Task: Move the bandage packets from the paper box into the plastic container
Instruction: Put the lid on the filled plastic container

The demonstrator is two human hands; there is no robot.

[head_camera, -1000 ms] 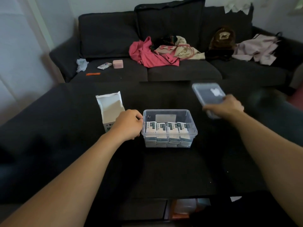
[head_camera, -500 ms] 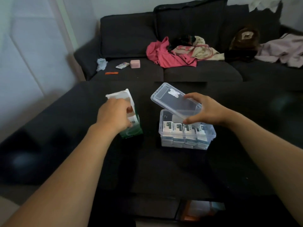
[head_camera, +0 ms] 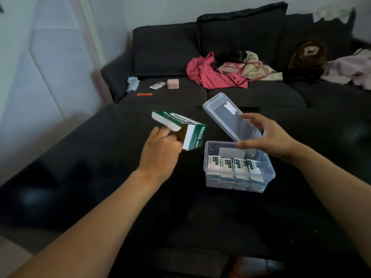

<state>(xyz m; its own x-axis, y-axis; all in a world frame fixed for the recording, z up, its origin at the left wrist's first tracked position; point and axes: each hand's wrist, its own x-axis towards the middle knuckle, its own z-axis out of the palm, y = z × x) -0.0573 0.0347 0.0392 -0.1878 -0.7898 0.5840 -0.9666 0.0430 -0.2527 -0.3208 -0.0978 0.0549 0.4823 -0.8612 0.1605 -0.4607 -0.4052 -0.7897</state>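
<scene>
A clear plastic container point(head_camera: 267, 174) stands on the black table, with rows of green-and-white bandage packets point(head_camera: 233, 164) stacked inside. My right hand point(head_camera: 267, 137) holds the clear lid point(head_camera: 230, 119) tilted above the container's far edge, thumb below and fingers on top. My left hand point(head_camera: 160, 149) grips the green-and-white paper box point(head_camera: 180, 129), lifted off the table and tipped on its side left of the container. The box's open end faces me; I cannot see any packets inside it.
The black table point(head_camera: 200, 217) stretches toward a dark sofa point(head_camera: 251, 93) holding pink and cream clothes point(head_camera: 216, 75), a brown bag point(head_camera: 307, 53), a small pink box point(head_camera: 173, 83) and bits of litter. A pale wall runs along the left.
My left hand took hold of the paper box, lifted it off the table and tipped it sideways. My right hand brought the lid from the right to above the container.
</scene>
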